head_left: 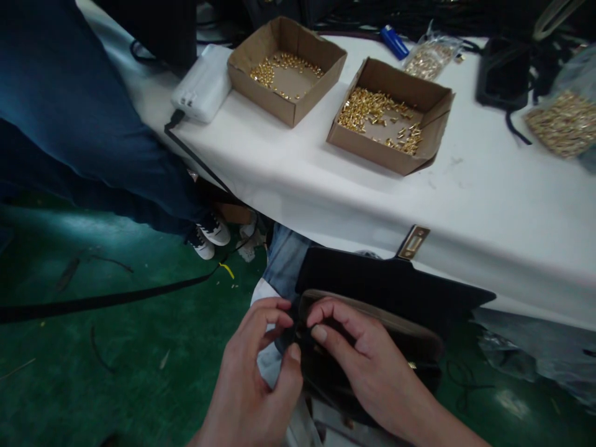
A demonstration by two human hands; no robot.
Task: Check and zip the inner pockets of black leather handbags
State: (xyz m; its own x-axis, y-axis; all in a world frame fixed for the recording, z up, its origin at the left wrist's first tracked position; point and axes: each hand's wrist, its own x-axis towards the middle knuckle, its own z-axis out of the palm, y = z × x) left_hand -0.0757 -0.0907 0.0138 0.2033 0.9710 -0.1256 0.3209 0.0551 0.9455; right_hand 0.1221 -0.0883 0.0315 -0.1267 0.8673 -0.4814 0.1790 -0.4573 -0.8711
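Head cam, fwd/down, close abv L hand & R hand, tbl beyond

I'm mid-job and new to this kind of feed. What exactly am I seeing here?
No machine here: one head-worn camera looks forward and down at a person's own bare hands. The left hand and right hand are at the near left end of a dark bag, its flap open; whether the fingertips pinch something small is too dark to tell. On the white-covered table, two open cardboard boxes hold small gold-coloured pieces. Someone else's legs show at upper left.
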